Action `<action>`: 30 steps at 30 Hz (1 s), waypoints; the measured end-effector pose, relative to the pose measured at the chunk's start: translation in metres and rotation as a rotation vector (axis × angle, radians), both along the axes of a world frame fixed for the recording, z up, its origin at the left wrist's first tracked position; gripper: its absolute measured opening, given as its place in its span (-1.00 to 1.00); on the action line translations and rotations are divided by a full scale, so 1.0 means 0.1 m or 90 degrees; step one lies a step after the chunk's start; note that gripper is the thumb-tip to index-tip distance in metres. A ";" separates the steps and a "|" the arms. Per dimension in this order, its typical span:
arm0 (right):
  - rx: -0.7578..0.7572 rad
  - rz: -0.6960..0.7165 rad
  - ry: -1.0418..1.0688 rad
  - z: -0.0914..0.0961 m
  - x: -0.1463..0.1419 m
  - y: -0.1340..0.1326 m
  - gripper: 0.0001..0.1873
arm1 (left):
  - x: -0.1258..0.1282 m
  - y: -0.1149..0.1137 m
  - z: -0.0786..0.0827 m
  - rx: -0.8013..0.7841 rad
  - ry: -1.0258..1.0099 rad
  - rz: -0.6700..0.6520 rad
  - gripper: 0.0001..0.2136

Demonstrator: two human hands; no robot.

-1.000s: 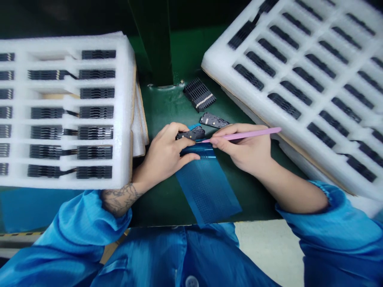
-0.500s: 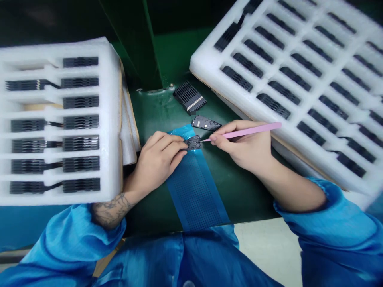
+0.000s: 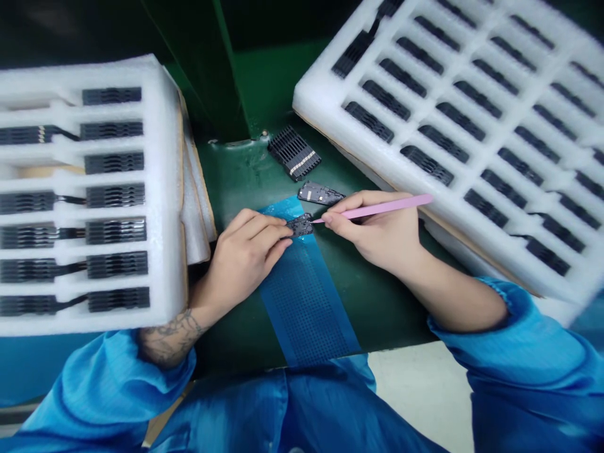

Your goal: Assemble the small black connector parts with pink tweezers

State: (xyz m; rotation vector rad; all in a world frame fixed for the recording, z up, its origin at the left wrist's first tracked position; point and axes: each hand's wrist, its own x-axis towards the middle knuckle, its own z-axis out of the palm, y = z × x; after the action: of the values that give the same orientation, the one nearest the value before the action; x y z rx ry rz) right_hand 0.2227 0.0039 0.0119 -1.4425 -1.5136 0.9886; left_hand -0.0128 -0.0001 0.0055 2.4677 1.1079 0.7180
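My left hand (image 3: 245, 251) is closed on a small black molded part (image 3: 301, 225), its fingertips on the left end. That part lies over the top end of a blue perforated strip (image 3: 309, 302). Pink tweezers (image 3: 382, 207) are gripped in my right hand (image 3: 377, 233), their tip touching or very close to the right end of the part. Just above, a second flat black part (image 3: 321, 193) rests on the green surface, its right end beside my right fingers. Farther back sits a stack of black parts (image 3: 294, 153) with a pale stripe across it.
A white foam tray (image 3: 163, 189) at the left holds black parts in slots, with some slots partly bare. Another foam tray (image 3: 321, 107), tilted at the right, carries many black pieces. A dark green post (image 3: 198, 69) rises behind the green work surface (image 3: 236, 182).
The whole view has shifted slightly, so most things sit a little farther left. Both hands keep their holds, and the tweezers' tip stays at the part's right end.
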 end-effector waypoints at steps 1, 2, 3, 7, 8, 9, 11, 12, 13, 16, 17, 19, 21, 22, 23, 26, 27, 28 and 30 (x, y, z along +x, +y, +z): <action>0.002 0.002 0.000 0.00 0.00 0.00 -0.93 | 0.00 0.00 0.00 0.000 0.001 0.000 -0.90; 0.003 0.004 0.001 0.00 0.00 0.00 -0.93 | 0.00 0.00 0.00 -0.001 0.001 0.000 -0.90; 0.003 0.006 0.002 0.00 0.01 0.00 -0.93 | 0.00 0.00 0.01 -0.001 0.001 0.001 -0.90; -0.003 0.002 -0.003 -0.01 0.01 0.00 -0.92 | 0.00 -0.01 0.01 -0.001 0.002 0.004 -0.90; -0.002 0.002 -0.003 -0.01 0.01 0.00 -0.92 | 0.00 -0.01 0.01 -0.001 0.001 0.004 -0.90; 0.001 0.003 -0.003 -0.01 0.01 0.00 -0.92 | 0.00 -0.01 0.01 0.000 0.000 0.004 -0.90; 0.006 0.005 -0.006 -0.02 0.01 0.00 -0.92 | 0.00 0.00 0.01 -0.001 0.000 0.005 -0.90; 0.007 0.005 -0.009 -0.02 0.01 0.01 -0.92 | 0.00 0.00 0.01 -0.001 0.000 0.005 -0.90; 0.006 0.003 -0.014 -0.02 0.01 0.01 -0.93 | 0.00 0.00 0.01 -0.002 0.000 0.005 -0.90; 0.003 -0.001 -0.024 -0.02 0.01 0.00 -0.93 | 0.00 0.00 0.00 -0.003 0.001 0.002 -0.90; 0.004 -0.002 -0.022 -0.02 0.01 -0.01 -0.93 | -0.01 0.00 -0.01 -0.002 0.000 0.002 -0.90; 0.006 0.000 -0.015 -0.02 0.01 -0.01 -0.93 | -0.01 0.01 -0.01 -0.001 -0.003 0.001 -0.89; 0.010 0.000 -0.011 -0.02 0.01 -0.02 -0.93 | -0.01 0.00 -0.01 0.000 -0.004 0.000 -0.89; 0.013 0.000 -0.011 -0.02 0.00 -0.01 -0.93 | -0.01 0.00 -0.01 0.001 -0.004 0.001 -0.89; 0.014 -0.002 -0.012 -0.03 -0.01 -0.01 -0.93 | -0.01 -0.01 0.00 0.001 -0.003 0.001 -0.90; 0.011 -0.012 -0.019 -0.03 -0.01 0.01 -0.92 | -0.01 -0.02 0.02 -0.001 -0.003 0.000 -0.90; 0.008 -0.017 -0.018 -0.03 0.00 0.01 -0.91 | -0.01 -0.01 0.02 -0.003 -0.007 -0.003 -0.90; 0.006 -0.019 -0.014 -0.03 0.02 0.01 -0.91 | -0.01 0.00 0.00 -0.004 -0.012 -0.008 -0.90; 0.001 -0.016 0.000 -0.03 0.08 -0.01 -0.89 | -0.01 0.04 -0.04 -0.009 -0.021 -0.013 -0.90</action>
State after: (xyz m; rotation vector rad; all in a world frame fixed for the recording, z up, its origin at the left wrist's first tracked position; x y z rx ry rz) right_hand 0.2307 0.0030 0.0093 -1.4568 -1.4915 0.9721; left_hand -0.0140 0.0036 0.0011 2.4430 1.0715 0.7403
